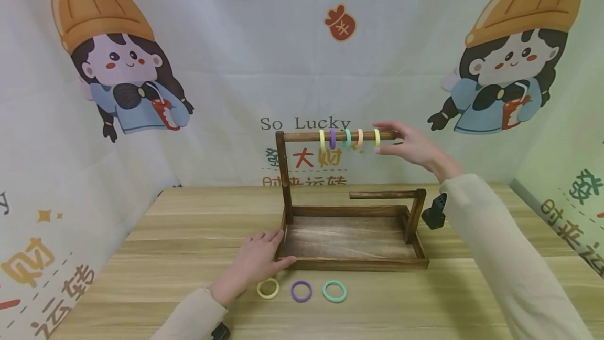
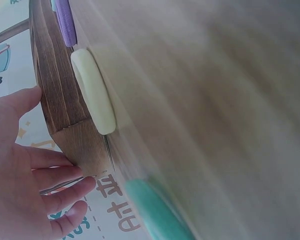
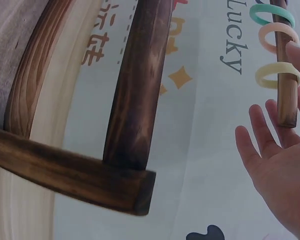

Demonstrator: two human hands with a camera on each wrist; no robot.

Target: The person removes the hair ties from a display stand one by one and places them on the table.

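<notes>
My right hand (image 1: 409, 143) is at the free end of the rack's upper rod (image 1: 302, 137). Its thumb and extended fingers lie around the outermost pale yellow ring (image 3: 277, 75), which hangs on the rod; the wrist view shows no clear grip on it. Farther along hang peach (image 1: 360, 138), green (image 1: 347, 139), purple (image 1: 332, 139) and another yellow ring (image 1: 322, 140). My left hand (image 1: 255, 257) touches the near left corner of the rack's wooden tray (image 1: 354, 265), fingers nearly straight, thumb along the front wall.
Before the tray lie a yellow ring (image 1: 268, 288), a purple ring (image 1: 301, 291) and a green ring (image 1: 334, 291). Another green ring (image 2: 155, 210) shows only in the left wrist view. A lower rod (image 1: 384, 194) stands bare at the right. Printed cloth (image 1: 226, 67) hangs behind.
</notes>
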